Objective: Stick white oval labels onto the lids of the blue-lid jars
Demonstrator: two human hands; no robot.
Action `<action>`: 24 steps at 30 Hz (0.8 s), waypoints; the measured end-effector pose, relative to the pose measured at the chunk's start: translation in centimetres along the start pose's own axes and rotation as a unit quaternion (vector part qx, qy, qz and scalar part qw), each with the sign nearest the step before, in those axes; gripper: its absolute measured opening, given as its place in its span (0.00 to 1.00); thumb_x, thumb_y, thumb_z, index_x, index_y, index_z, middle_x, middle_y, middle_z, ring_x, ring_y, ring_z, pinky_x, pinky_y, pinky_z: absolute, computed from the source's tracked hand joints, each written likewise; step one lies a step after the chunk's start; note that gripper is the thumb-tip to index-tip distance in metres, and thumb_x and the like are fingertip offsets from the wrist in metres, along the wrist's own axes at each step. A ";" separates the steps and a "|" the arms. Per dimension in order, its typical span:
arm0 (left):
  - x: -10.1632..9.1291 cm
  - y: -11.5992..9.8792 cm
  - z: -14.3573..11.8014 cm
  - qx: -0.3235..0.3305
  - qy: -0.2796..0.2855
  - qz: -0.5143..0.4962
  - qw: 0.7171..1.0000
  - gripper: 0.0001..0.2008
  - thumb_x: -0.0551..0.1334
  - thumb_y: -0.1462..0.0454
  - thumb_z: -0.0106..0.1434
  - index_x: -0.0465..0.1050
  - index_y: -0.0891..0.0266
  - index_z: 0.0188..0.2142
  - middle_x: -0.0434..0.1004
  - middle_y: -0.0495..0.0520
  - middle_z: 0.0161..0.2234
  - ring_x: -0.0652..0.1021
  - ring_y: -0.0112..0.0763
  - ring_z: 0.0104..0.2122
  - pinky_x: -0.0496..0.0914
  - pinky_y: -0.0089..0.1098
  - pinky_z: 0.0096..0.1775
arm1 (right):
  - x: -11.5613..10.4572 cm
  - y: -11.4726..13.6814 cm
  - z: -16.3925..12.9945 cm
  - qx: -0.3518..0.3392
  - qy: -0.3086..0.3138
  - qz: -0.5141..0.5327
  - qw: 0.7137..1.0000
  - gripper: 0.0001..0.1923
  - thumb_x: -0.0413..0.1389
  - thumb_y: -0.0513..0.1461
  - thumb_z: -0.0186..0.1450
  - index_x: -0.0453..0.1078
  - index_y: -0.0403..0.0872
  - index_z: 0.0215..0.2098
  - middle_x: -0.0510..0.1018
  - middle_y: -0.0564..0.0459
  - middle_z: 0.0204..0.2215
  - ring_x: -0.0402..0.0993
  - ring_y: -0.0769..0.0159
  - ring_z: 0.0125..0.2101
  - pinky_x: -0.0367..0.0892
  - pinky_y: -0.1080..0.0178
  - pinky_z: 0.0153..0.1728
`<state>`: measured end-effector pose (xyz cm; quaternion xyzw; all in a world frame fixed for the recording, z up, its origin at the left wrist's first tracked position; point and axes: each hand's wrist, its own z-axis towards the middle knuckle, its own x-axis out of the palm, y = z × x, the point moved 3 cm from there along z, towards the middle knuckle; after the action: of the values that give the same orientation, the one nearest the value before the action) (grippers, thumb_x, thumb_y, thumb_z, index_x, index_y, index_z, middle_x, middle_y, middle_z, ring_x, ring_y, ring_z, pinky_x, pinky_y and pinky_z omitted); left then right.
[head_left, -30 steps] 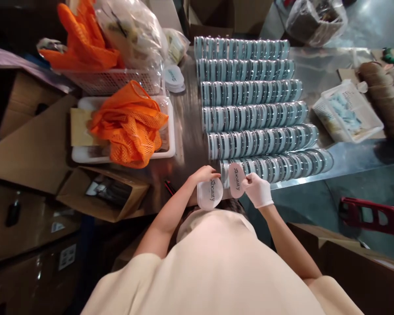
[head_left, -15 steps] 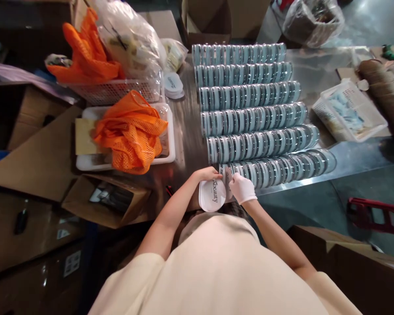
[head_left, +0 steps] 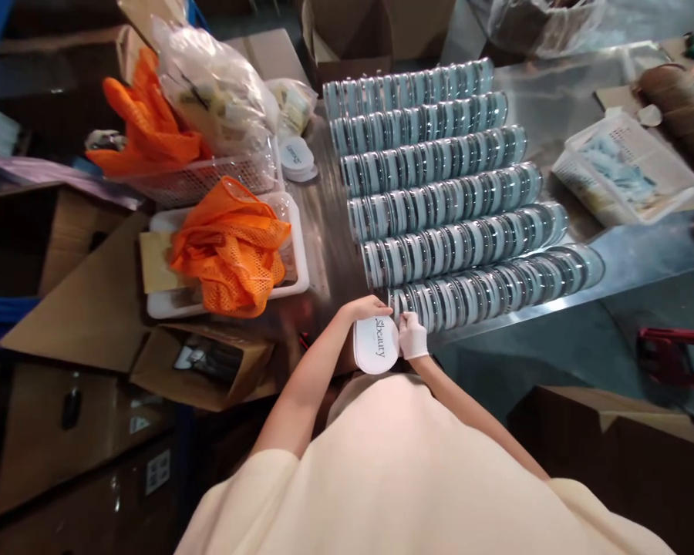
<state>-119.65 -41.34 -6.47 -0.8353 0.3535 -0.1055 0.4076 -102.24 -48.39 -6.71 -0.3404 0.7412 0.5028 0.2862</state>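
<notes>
My left hand, bare, is closed on the top edge of a small stack of round white cards printed "beauty". Just right of the stack is my right hand in a white glove, its fingers pinched together by the left end of the nearest row of round clear containers. Whatever those fingers may hold is too small or hidden to make out. Several more rows of such containers lie on their sides behind, on the metal table.
Left on the table are a white tray with orange mesh cloth, a plastic-wrapped bundle and more round cards. A white basket stands at right. An open carton sits at the table's left front.
My right hand has moved slightly left, and the tilted card it held no longer shows. My left hand stays on the stack. The camera view has turned slightly.
</notes>
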 end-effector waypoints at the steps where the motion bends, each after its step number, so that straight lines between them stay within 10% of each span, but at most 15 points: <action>1: 0.0 0.2 0.0 -0.004 -0.001 -0.014 1.000 0.28 0.70 0.41 0.51 0.80 0.67 0.27 0.77 0.51 0.22 0.72 0.27 0.21 0.62 0.27 0.23 | 0.1 -0.3 0.0 -0.011 0.012 0.034 0.999 0.18 0.46 0.40 0.73 0.72 0.41 0.54 0.83 0.41 0.42 0.80 0.59 0.41 0.71 0.63 0.43; 7: 0.6 1.1 -0.5 -0.014 0.014 -0.095 0.995 0.28 0.70 0.41 0.52 0.78 0.67 0.31 0.79 0.52 0.25 0.76 0.29 0.23 0.67 0.27 0.26 | 0.7 -1.6 -0.3 -0.069 0.114 0.072 0.988 0.17 0.49 0.38 0.70 0.78 0.46 0.49 0.84 0.46 0.41 0.81 0.59 0.43 0.72 0.64 0.46; 13: 0.6 1.5 -0.4 -0.039 0.013 -0.119 0.992 0.25 0.72 0.45 0.54 0.78 0.68 0.33 0.79 0.52 0.25 0.76 0.29 0.24 0.68 0.28 0.28 | 2.4 -2.6 -0.8 -0.025 0.019 0.095 0.995 0.21 0.49 0.38 0.69 0.75 0.44 0.56 0.84 0.43 0.43 0.81 0.57 0.43 0.71 0.61 0.50; 19: 0.8 1.6 -0.4 -0.048 0.010 -0.127 0.991 0.24 0.72 0.46 0.55 0.76 0.67 0.31 0.79 0.51 0.24 0.76 0.28 0.23 0.68 0.27 0.27 | 3.8 -3.9 -1.3 -0.081 0.155 0.240 0.955 0.21 0.47 0.44 0.72 0.75 0.47 0.56 0.80 0.48 0.53 0.76 0.59 0.54 0.67 0.58 0.59; 24: 1.1 1.9 -0.7 -0.053 0.020 -0.112 0.992 0.26 0.72 0.45 0.54 0.77 0.68 0.33 0.79 0.52 0.24 0.77 0.29 0.23 0.68 0.28 0.27 | 2.6 -3.0 -1.6 -0.057 0.202 -0.012 0.978 0.21 0.53 0.42 0.71 0.70 0.47 0.60 0.82 0.41 0.47 0.79 0.52 0.49 0.70 0.53 0.53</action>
<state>-120.12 -43.29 -7.62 -0.8878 0.2711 -0.1484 0.3410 -101.55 -51.25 -9.86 -0.4600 0.7496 0.4614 0.1166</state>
